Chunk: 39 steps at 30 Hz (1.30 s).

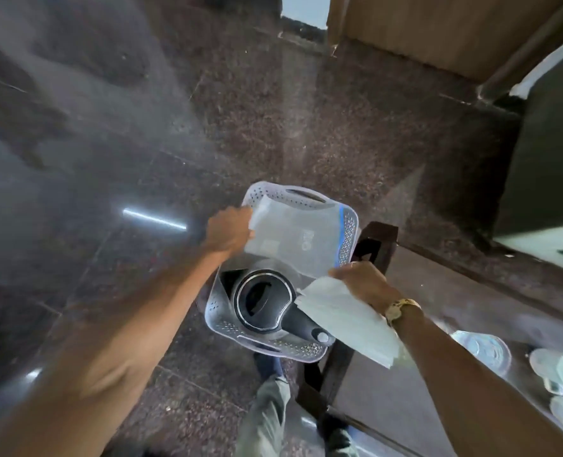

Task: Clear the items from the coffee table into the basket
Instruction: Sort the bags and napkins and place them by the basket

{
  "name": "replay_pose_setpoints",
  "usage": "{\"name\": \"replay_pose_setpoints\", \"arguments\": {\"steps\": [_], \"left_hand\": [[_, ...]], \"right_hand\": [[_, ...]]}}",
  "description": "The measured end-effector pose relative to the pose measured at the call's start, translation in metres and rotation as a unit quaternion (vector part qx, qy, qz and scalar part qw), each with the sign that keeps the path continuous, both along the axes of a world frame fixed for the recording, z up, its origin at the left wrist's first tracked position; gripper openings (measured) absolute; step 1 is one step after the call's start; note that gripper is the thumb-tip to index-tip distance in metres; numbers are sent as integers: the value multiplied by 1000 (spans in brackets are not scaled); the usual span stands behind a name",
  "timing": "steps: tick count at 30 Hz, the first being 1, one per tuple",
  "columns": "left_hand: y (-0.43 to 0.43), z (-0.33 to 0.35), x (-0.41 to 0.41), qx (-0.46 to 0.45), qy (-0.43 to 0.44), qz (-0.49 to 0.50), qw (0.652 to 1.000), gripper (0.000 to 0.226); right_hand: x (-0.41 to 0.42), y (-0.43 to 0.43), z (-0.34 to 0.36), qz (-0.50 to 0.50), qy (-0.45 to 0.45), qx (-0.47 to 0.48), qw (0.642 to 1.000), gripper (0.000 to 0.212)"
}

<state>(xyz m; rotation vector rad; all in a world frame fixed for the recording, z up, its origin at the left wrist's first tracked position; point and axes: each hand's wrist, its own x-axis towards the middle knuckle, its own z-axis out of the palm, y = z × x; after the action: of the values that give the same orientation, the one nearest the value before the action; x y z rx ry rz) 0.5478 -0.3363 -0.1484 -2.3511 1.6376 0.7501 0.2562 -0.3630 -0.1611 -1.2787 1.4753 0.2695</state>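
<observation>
One pale perforated basket (348,227) stands on the dark speckled floor (273,110), just beside the corner of the wooden bench (389,400). It has two slot handles, one at the far end and one at the near end.

In its near half sits one black and steel kettle (263,300), seen from above, with the handle pointing towards the bench. Across the far half lies one translucent plastic pouch (298,237) with a blue strip along its right edge.

The left grip (230,229) is closed round the pouch's left edge. The right grip (362,285), with one gold watch (400,309) on its wrist, pinches one sheaf of white paper sheets (346,319) above the basket's near right corner. Its fingertips lie by the pouch's near corner, but I cannot tell if they touch it.

At the right edge of the bench lie at least three clear glass dishes (484,351); they are too blurred for an exact count.
</observation>
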Motion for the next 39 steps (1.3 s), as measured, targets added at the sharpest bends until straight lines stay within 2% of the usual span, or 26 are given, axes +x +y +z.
{"name": "replay_pose_setpoints", "arguments": {"steps": [3,6,10,12,14,16,18,21,25,28,31,34,36,39], "left_hand": [[-4,-12,-1,14,-38,-72,997,46],[-5,-22,-4,-3,-63,-126,990,44],[2,-33,-6,-72,-87,-142,983,42],[5,-41,-8,-108,-58,-134,983,42],[3,-51,-7,-67,23,-116,991,53],[-1,-59,-4,13,73,-153,985,64],[-4,-67,-4,32,68,-206,976,68],[-10,-75,-8,7,50,-227,972,69],[-10,-84,-9,-49,-23,-273,961,65],[-9,-88,-8,-48,-13,-268,962,67],[-16,-85,-5,-21,62,-220,973,68],[-28,-59,-9,33,231,-58,971,65],[-34,-28,-25,74,350,31,933,76],[-37,22,-57,173,515,99,834,94]], "right_hand": [[-1,-6,-11,6,25,20,999,25],[0,-12,-19,8,50,25,998,33],[7,-15,-20,50,92,-15,994,39],[10,-14,-20,79,106,-36,991,43],[10,-15,-19,117,117,-47,985,46],[10,-17,-16,161,126,-51,978,45],[11,-21,-11,201,130,-66,969,41],[16,-26,-1,227,131,-127,957,33],[22,-29,7,270,100,-169,943,42],[23,-26,6,275,106,-158,942,44],[17,-26,7,220,105,-153,958,42],[7,-36,18,164,88,-192,964,50],[3,-47,34,131,85,-246,957,56],[5,-61,70,46,87,-315,944,61]]}}
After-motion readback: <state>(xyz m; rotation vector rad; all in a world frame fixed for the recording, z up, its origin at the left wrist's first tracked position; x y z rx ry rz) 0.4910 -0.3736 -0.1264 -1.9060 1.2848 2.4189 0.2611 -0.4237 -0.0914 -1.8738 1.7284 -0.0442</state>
